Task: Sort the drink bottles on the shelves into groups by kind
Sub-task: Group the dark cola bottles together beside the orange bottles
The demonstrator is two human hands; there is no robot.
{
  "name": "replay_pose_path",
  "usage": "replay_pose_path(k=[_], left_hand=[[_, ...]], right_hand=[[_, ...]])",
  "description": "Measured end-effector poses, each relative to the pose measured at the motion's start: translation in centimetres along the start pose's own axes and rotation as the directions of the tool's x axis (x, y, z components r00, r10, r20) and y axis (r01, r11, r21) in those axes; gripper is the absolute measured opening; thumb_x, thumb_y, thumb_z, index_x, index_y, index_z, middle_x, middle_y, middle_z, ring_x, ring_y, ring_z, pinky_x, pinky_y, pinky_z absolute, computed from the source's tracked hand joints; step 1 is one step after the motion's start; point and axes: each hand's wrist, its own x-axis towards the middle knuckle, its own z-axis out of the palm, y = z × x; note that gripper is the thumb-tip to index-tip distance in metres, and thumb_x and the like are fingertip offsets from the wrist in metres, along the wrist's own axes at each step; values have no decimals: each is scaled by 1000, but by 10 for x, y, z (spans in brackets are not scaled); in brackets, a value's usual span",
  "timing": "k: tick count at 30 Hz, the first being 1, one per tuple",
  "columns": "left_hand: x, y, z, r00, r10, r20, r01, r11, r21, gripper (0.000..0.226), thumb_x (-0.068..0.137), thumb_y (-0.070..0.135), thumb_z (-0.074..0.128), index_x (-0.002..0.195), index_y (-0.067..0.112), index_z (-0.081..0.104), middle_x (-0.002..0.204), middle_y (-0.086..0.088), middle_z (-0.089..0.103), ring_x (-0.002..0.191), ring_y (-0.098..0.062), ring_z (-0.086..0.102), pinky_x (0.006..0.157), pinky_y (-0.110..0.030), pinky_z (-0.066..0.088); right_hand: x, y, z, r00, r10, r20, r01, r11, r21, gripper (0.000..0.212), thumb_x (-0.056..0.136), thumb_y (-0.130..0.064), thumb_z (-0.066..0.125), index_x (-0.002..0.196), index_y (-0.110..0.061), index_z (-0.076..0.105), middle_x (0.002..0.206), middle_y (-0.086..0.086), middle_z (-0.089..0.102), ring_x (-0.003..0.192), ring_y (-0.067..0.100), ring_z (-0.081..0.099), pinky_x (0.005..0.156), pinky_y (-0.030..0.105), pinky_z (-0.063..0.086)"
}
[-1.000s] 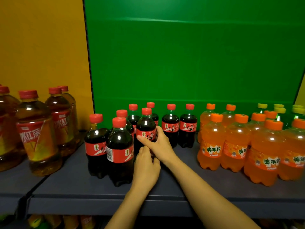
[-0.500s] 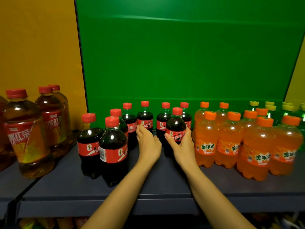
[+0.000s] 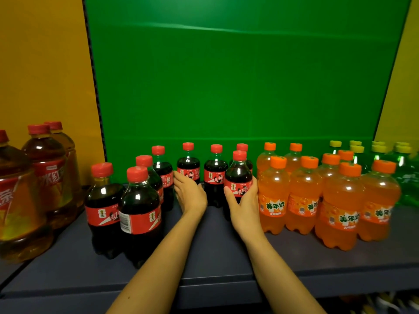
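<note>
Several small cola bottles with red caps stand on the dark shelf (image 3: 215,264). My right hand (image 3: 244,205) grips one cola bottle (image 3: 238,175) by its lower half, thumb on the left and fingers on the right. That bottle stands close beside the orange soda bottles (image 3: 303,196). My left hand (image 3: 190,196) reaches between the colas with fingers extended, touching the base of a back-row cola bottle (image 3: 188,165). Two more colas (image 3: 138,205) stand nearer the front left. Green bottles with yellow caps (image 3: 403,175) stand at the far right.
Large iced tea bottles (image 3: 48,168) with red caps fill the neighbouring shelf section on the left. A green panel (image 3: 238,75) backs this section, with yellow panels on either side. The shelf's front strip between my forearms is bare.
My right hand carried the cola bottle from the left cluster rightward and set it beside the orange sodas. My left hand moved forward to the back-row cola.
</note>
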Motion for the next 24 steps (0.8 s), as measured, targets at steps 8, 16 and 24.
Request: replay_pose_path(k=[8, 16, 24], left_hand=[[-2, -7, -5, 998, 63, -5, -63, 998, -21, 70, 82, 15, 67, 135, -4, 24, 138, -22, 31, 130, -35, 32, 105, -36, 30], [-17, -7, -16, 994, 105, -1, -105, 994, 10, 68, 81, 16, 68, 132, -1, 27, 135, -19, 32, 128, -34, 35, 103, -37, 33], [-51, -2, -29, 965, 260, 21, -258, 962, -85, 69, 77, 23, 72, 131, 5, 32, 131, -12, 38, 122, -28, 44, 100, -35, 37]], right_hand=[[3, 2, -7, 999, -3, 38, 3, 1000, 4, 65, 87, -22, 61, 141, -11, 27, 137, 2, 42, 129, 15, 38, 105, 22, 29], [6, 1, -12, 1000, 20, 15, -21, 998, 56, 64, 88, -16, 59, 141, -13, 23, 138, 7, 43, 118, 6, 36, 101, 23, 31], [9, 9, -7, 999, 28, -23, -28, 1000, -13, 72, 92, -22, 53, 148, -9, 9, 153, 12, 23, 142, 24, 20, 117, 41, 20]])
